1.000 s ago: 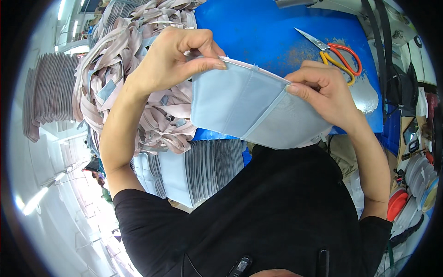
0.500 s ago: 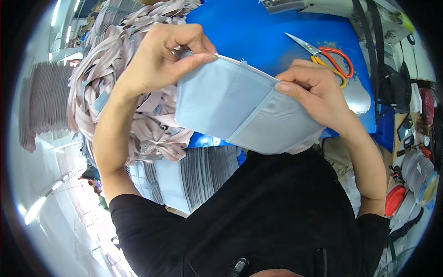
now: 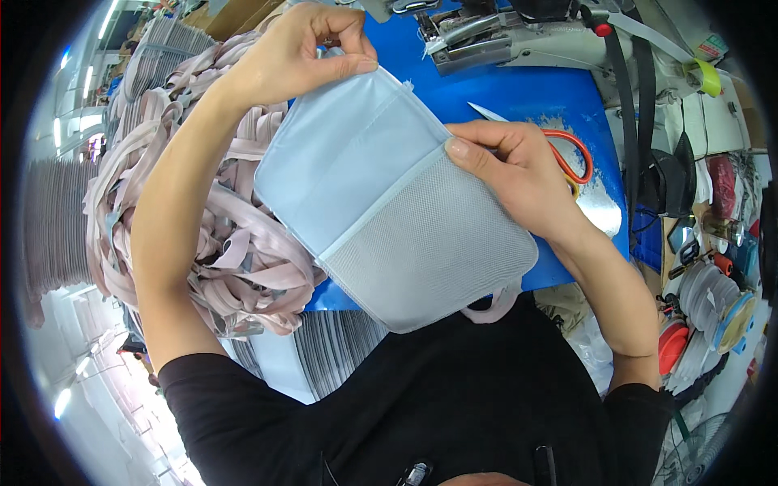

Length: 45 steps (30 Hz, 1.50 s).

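A light blue-grey fabric panel (image 3: 324,154) with rounded corners hangs between my two hands, its face turned up toward me. Grey mesh (image 3: 438,243) covers its nearer right part, bordered by a pale band. My left hand (image 3: 312,53) pinches the far corner between thumb and fingers. My right hand (image 3: 510,166) pinches the right edge, beside the end of the band. A pink strap loop (image 3: 494,304) shows under the near edge. Behind my right hand, scissors (image 3: 579,154) with red and orange handles lie on the blue table (image 3: 454,97), partly hidden.
A heap of pink-grey fabric strips (image 3: 243,227) lies left of the panel. Stacked grey panels (image 3: 332,348) stand below the table edge, and more stacks (image 3: 57,223) at far left. Sewing machine parts (image 3: 502,44) occupy the back. Black straps (image 3: 636,105) hang at the right.
The panel is now tilted to show its mesh face more fully, its near edge lower in view. Both hands keep their pinch. The view has shifted, showing more of the machine.
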### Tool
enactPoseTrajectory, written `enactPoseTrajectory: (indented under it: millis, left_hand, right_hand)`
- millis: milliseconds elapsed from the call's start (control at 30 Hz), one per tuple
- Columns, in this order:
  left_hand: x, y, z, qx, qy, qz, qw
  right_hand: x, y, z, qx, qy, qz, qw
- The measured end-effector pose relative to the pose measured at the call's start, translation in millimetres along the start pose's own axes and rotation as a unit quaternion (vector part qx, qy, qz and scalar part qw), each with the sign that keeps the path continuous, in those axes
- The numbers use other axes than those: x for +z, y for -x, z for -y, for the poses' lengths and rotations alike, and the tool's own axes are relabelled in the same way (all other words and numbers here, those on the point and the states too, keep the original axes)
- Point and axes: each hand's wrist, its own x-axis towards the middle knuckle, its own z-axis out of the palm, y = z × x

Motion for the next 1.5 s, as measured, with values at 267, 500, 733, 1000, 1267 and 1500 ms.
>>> enactPoseTrajectory:
  millis: [267,500,733,1000,1267,1500]
  left_hand:
    - [-7,-38,17,0.104,-0.112,-0.115,0.982]
    - [-13,-50,44,0.117,-0.125,-0.093,0.981]
    - [-18,-61,42,0.120,-0.129,-0.084,0.981]
    - [-26,-78,39,0.119,-0.137,-0.074,0.981]
    - [-13,-75,47,0.112,-0.147,-0.123,0.975]
    - [27,-35,17,0.080,-0.223,-0.307,0.922]
  right_hand:
    - [-6,-28,12,0.028,-0.018,-0.074,0.997]
    - [-7,-37,10,0.016,-0.037,-0.080,0.996]
    - [-7,-42,10,0.005,-0.025,-0.096,0.995]
    - [3,-54,12,-0.018,-0.093,-0.153,0.984]
    - [5,-52,8,0.021,-0.137,-0.163,0.977]
    - [7,-60,6,0.041,-0.150,-0.141,0.978]
